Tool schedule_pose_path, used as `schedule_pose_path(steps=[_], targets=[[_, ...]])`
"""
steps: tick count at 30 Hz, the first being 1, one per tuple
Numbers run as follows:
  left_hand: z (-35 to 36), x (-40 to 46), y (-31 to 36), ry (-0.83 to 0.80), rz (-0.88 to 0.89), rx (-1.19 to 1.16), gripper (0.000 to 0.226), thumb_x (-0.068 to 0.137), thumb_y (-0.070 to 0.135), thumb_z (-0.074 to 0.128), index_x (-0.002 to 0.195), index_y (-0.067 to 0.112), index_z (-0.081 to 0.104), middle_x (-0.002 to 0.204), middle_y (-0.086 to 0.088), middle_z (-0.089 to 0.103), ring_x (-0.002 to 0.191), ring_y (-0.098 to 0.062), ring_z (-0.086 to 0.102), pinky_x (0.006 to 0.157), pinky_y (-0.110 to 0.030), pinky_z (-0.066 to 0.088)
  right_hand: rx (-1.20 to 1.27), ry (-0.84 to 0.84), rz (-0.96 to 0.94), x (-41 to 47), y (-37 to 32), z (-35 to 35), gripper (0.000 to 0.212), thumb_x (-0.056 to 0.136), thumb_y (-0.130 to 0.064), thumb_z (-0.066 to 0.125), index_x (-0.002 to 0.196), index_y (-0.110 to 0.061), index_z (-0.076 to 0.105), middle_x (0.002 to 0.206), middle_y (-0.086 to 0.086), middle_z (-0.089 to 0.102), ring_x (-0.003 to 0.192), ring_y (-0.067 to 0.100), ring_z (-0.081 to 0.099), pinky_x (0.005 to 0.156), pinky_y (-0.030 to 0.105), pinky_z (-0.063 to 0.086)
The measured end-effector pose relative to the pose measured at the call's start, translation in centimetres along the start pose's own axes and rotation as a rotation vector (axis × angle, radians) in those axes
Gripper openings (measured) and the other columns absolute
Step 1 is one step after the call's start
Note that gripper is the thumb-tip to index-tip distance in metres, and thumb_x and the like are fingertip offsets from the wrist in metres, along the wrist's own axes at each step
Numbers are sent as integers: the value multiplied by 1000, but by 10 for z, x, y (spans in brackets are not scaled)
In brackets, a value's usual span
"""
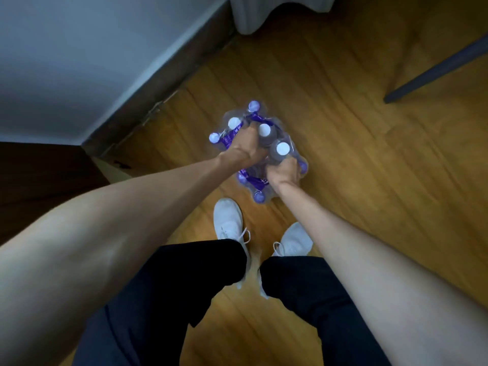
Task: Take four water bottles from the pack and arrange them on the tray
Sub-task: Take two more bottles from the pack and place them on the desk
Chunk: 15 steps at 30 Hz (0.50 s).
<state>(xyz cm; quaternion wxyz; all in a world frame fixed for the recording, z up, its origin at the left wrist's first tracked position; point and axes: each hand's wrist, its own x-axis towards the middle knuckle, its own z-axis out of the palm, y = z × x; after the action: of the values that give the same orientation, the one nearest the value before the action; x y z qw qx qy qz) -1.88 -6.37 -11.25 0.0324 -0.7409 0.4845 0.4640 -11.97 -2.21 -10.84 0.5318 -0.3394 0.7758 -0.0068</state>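
Observation:
A shrink-wrapped pack of water bottles (253, 120) with white caps and purple labels stands on the wooden floor in front of my feet. My left hand (244, 143) reaches into the middle of the pack and is closed around a bottle with a white cap (264, 130). My right hand (285, 171) grips the lower body of another bottle (282, 148) at the pack's right side. That bottle rises a little above its neighbours. No tray is in view.
My white shoes (228, 219) stand just below the pack. A wall with a dark skirting board (158, 101) runs along the left. A white curtain (253, 14) hangs at the top, and a dark furniture leg (433, 70) slants at upper right.

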Motion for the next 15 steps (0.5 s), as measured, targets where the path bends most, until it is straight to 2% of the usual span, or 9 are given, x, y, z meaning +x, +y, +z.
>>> schedule_pose_path(steps=[4, 6, 11, 13, 15], targets=[[14, 23, -2, 62, 8, 39, 60, 79, 22, 74, 129, 2, 49, 137, -20, 51, 122, -35, 54, 99, -36, 43, 68, 129, 116, 17, -10, 16, 56, 92, -31, 59, 138, -1, 46, 142, 18, 52, 128, 33, 54, 99, 32, 42], [17, 28, -3, 129, 25, 19, 51, 79, 22, 71, 123, 3, 54, 133, -19, 54, 117, -35, 57, 97, -37, 47, 73, 168, 136, 20, -14, 21, 61, 96, -37, 55, 143, -3, 38, 148, 16, 44, 132, 32, 49, 102, 33, 38], [22, 31, -13, 216, 90, 20, 21, 84, 16, 60, 103, 8, 63, 111, -11, 64, 100, -32, 62, 76, -32, 47, 30, 275, 109, 25, -14, 19, 44, 95, -34, 60, 131, -8, 55, 131, 11, 63, 119, 27, 62, 79, 25, 39], [21, 27, -17, 227, 97, 27, 13, 89, 17, 51, 99, 19, 60, 97, 2, 62, 96, -26, 63, 66, -26, 42, -19, 308, 76, 22, -14, 15, 38, 95, -31, 59, 126, -8, 60, 125, 11, 67, 117, 27, 63, 80, 26, 41], [20, 22, -18, 216, 119, 65, 16, 88, 12, 49, 102, 14, 56, 99, -4, 62, 94, -27, 62, 67, -30, 43, -86, 339, 1, 18, -13, 15, 34, 95, -29, 60, 124, -10, 63, 121, 11, 69, 114, 27, 64, 81, 27, 43]])
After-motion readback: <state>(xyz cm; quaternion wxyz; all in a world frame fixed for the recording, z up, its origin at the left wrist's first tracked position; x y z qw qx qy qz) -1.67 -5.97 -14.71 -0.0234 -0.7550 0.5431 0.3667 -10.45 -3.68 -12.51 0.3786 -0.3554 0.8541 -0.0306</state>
